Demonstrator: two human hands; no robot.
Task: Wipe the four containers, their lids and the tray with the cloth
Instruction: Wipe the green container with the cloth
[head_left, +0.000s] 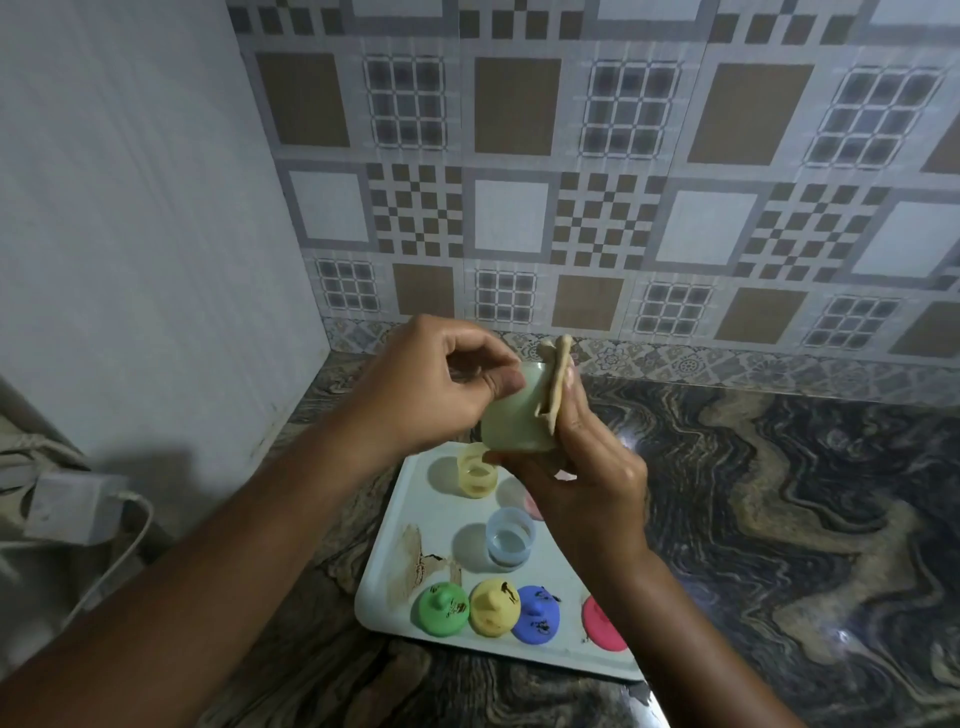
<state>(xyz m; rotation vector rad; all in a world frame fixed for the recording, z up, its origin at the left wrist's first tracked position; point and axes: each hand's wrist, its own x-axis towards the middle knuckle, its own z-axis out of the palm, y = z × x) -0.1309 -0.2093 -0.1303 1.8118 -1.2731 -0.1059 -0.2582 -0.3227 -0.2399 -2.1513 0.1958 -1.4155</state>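
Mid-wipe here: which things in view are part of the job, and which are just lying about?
Part of the job: green container, held by the left hand; cloth, in the right hand; yellow container; blue container; pink container, mostly hidden; green lid, yellow lid, blue lid, red lid; tray.

Lying about: white charger and cable, far left.

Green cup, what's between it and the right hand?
The cloth, held against the green cup by the right hand; the head view shows it.
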